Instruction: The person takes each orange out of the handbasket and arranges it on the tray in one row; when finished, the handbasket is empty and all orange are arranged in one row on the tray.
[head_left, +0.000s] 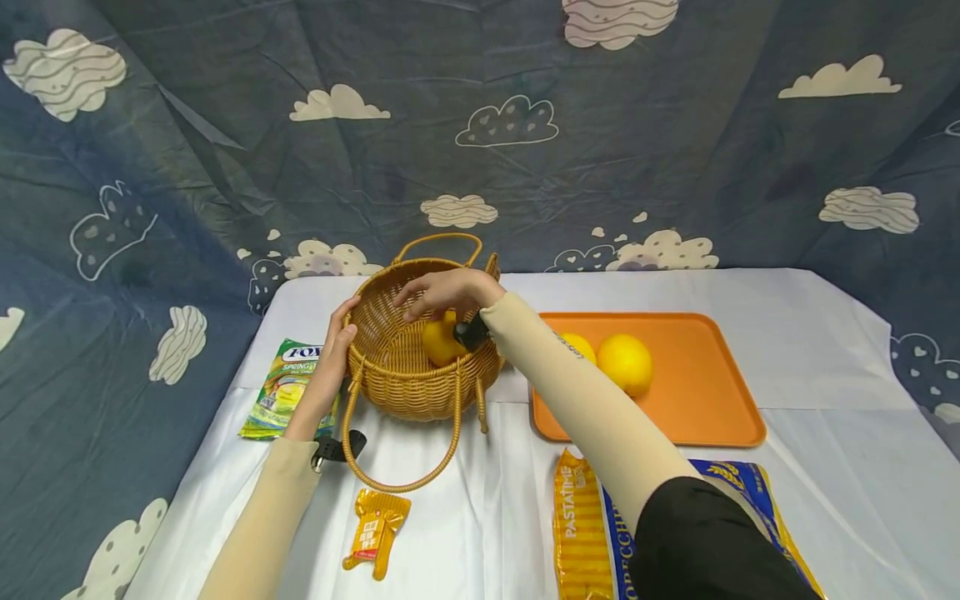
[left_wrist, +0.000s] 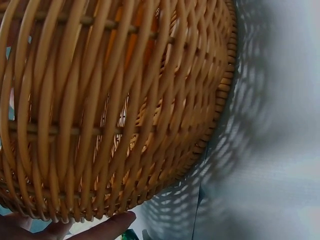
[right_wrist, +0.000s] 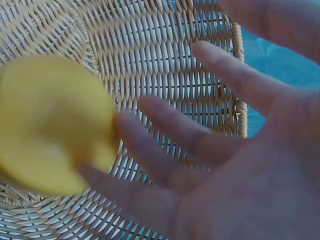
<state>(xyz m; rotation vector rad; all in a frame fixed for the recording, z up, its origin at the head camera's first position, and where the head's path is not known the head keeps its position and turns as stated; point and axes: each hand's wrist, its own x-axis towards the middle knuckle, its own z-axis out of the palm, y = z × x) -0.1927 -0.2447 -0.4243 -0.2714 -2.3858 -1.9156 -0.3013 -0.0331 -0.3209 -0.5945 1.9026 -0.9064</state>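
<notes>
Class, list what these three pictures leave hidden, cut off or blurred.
1. Head view: the second tray fruit is partly hidden by the right forearm.
2. Head view: the pasta bags are cut off by the bottom edge and covered by the sleeve.
3. Right wrist view: the fruit in the basket is blurred; whether the right hand touches it is unclear.
4. Left wrist view: the left hand is mostly cut off.

On my feed there's an orange tray (head_left: 705,417) at the table's right side with two yellow fruits (head_left: 624,363) on it. A green Fox's candy bag (head_left: 281,392) sits by the left edge, and a small yellow packet (head_left: 377,532) and a blue-yellow pasta bag (head_left: 592,533) lie along the near edge.
</notes>
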